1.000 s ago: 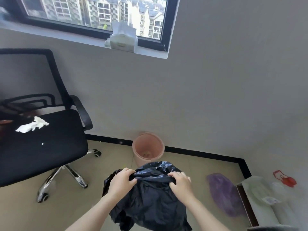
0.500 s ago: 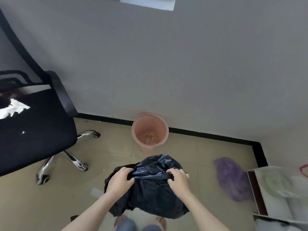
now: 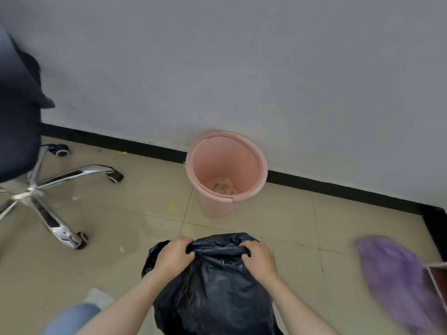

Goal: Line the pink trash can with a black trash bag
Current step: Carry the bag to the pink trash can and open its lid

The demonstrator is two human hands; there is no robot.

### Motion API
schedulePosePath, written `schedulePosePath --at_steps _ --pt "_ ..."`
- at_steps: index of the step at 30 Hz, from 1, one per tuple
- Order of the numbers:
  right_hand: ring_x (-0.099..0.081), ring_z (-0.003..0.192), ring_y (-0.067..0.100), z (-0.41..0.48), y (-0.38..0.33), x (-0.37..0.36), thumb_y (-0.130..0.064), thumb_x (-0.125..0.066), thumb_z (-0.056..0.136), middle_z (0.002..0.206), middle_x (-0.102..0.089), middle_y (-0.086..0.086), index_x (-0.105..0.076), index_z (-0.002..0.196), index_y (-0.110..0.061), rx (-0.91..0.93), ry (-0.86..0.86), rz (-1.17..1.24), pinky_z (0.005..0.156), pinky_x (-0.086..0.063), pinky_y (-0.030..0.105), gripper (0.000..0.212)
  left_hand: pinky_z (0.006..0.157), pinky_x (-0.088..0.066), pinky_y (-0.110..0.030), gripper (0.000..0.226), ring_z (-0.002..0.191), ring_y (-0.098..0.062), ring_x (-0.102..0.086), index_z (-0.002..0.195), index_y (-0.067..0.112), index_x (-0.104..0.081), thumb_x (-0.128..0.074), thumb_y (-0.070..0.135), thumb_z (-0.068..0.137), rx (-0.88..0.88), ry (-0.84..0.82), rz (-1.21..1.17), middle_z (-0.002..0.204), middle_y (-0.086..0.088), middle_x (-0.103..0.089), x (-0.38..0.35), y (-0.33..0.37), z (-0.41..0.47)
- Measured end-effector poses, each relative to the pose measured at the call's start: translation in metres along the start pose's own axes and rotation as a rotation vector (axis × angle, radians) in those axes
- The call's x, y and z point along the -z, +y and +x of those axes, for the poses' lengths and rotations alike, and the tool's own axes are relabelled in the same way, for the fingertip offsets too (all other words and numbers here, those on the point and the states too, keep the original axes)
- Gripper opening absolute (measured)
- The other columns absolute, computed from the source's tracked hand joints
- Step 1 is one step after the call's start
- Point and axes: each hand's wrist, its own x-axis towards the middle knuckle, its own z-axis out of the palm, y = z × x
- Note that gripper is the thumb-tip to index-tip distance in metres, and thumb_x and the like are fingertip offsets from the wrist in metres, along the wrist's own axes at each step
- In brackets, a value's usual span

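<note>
The pink trash can (image 3: 217,209) stands upright on the tiled floor against the wall, unlined, with some crumbs at its bottom. A crumpled black trash bag (image 3: 215,286) hangs in front of me, nearer than the can. My left hand (image 3: 173,256) grips the bag's top edge on the left. My right hand (image 3: 260,258) grips the same edge on the right. The bag's mouth is bunched between the hands and its lower part runs out of view.
An office chair with a chrome star base (image 3: 46,192) stands at the left. A purple bag (image 3: 396,284) lies on the floor at the right, beside a box edge (image 3: 439,279). A black baseboard (image 3: 338,187) runs along the wall.
The view has tilted down and moved closer to the pink trash can. Both hands keep their grip on the black bag's top edge.
</note>
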Motion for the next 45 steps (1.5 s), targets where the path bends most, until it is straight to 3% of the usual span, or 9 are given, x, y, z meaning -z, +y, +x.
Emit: schedulePosePath --at_steps 4,6,12,16,20,25,30,39,45 --pt "-0.043 0.122 0.023 0.056 0.018 -0.058 -0.012 -0.048 0.083 0.128 -0.057 0.002 -0.053 0.125 -0.023 0.112 0.026 -0.022 0.096 -0.033 0.03 0.043 0.088 -0.045 -0.026 0.032 0.111 -0.022 -0.055 0.118 0.014 -0.057 -0.051 0.021 0.088 -0.081 0.008 -0.028 0.106 0.002 -0.052 -0.045 -0.042 0.054" --pt "-0.034 0.129 0.024 0.063 0.021 -0.06 -0.01 -0.046 0.077 0.136 -0.046 0.006 -0.05 0.128 -0.019 0.155 0.026 -0.001 0.102 -0.028 0.031 0.052 0.082 -0.04 -0.024 0.034 0.115 -0.021 -0.052 0.119 0.013 -0.058 -0.053 0.021 0.086 -0.099 -0.007 -0.02 0.114 -0.002 -0.057 -0.048 -0.046 0.062" --pt "-0.039 0.129 0.043 0.075 -0.006 -0.016 -0.007 -0.06 0.074 0.138 -0.043 0.023 -0.049 0.126 -0.009 0.298 0.489 -0.018 0.101 -0.035 0.048 0.054 0.095 -0.041 -0.028 0.033 0.119 -0.024 -0.051 0.12 0.014 -0.058 -0.054 0.021 0.088 -0.062 0.106 -0.17 0.126 -0.007 -0.057 -0.037 -0.039 0.066" --pt "-0.011 0.143 0.027 0.113 -0.017 0.027 -0.025 -0.054 0.09 0.154 -0.02 0.006 -0.016 0.144 -0.027 0.309 0.156 -0.265 0.114 -0.013 0.046 0.067 0.099 -0.039 -0.031 0.034 0.117 -0.027 -0.053 0.123 0.005 -0.053 -0.047 0.018 0.093 0.047 0.177 -0.618 0.129 -0.014 -0.056 -0.013 -0.001 0.087" --pt "-0.026 0.135 0.023 0.135 -0.012 0.022 -0.031 -0.04 0.097 0.142 -0.041 0.006 -0.031 0.139 -0.027 0.3 0.139 -0.309 0.112 -0.014 0.046 0.043 0.095 -0.046 -0.039 0.025 0.103 -0.029 -0.056 0.108 0.004 -0.054 -0.044 0.022 0.095 0.163 0.148 -1.089 0.107 -0.015 -0.059 -0.009 0.033 0.117" --pt "-0.034 0.127 0.025 0.147 -0.007 0.021 -0.032 -0.041 0.096 0.134 -0.048 0.006 -0.037 0.136 -0.026 0.335 0.153 -0.32 0.109 -0.017 0.045 0.04 0.07 -0.049 -0.023 0.021 0.088 -0.025 -0.06 0.109 0.001 -0.055 -0.045 0.013 0.095 0.199 0.179 -1.344 0.096 -0.014 -0.061 -0.009 0.051 0.135" --pt "-0.037 0.123 0.025 0.153 -0.009 0.024 -0.032 -0.042 0.096 0.131 -0.051 0.004 -0.04 0.134 -0.027 0.346 0.136 -0.305 0.108 -0.019 0.045 0.038 0.089 -0.046 -0.034 0.019 0.096 -0.027 -0.058 0.109 0.0 -0.052 -0.045 0.01 0.095 0.21 0.127 -1.578 0.094 -0.013 -0.062 -0.012 0.051 0.144" --pt "-0.041 0.12 0.03 0.135 -0.015 0.032 -0.028 -0.044 0.096 0.134 -0.052 0.009 -0.037 0.136 -0.026 0.397 0.01 -0.365 0.114 -0.012 0.047 0.041 0.097 -0.042 -0.037 0.014 0.079 -0.021 -0.057 0.078 0.007 -0.05 -0.05 0.002 0.091 0.274 0.042 -1.596 0.084 -0.013 -0.059 -0.003 0.035 0.143" --pt "-0.041 0.121 0.03 0.125 -0.013 0.032 -0.028 -0.045 0.096 0.134 -0.052 0.012 -0.038 0.136 -0.028 0.419 -0.019 -0.372 0.113 -0.013 0.045 0.04 0.091 -0.044 -0.039 0.009 0.081 -0.026 -0.059 0.096 0.001 -0.052 -0.045 0.004 0.094 0.242 0.005 -1.645 0.088 -0.017 -0.06 0.007 0.015 0.141"
